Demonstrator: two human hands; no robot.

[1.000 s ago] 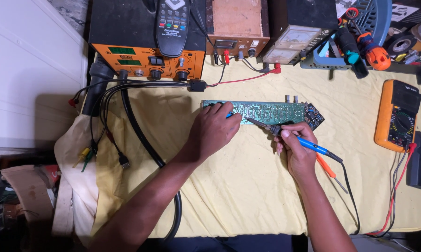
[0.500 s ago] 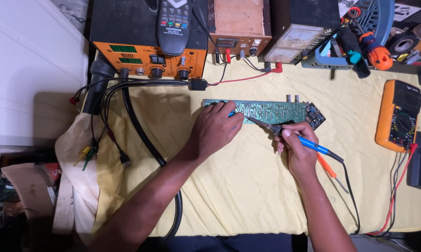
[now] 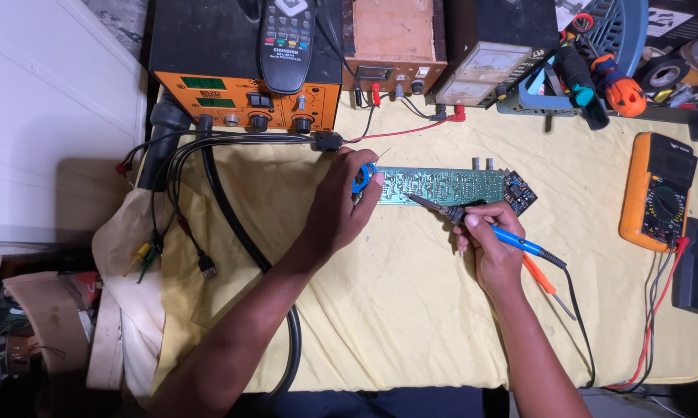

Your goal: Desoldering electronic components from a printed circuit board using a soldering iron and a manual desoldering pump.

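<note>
Little change from a second ago: left hand (image 3: 341,205) still pins the green circuit board (image 3: 442,186) flat on the yellow worktop (image 3: 411,310), grip closed around a blue ring-shaped item (image 3: 362,177), right hand (image 3: 492,248) holds soldering iron (image 3: 473,219) tip on the board, mid-joint.

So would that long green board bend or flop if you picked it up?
Probably not: the board looks flat and rigid, so it should lift stiffly. Being thin, it is likely light. The left hand rests at its end, perhaps because it slides easily on the cloth.
</note>
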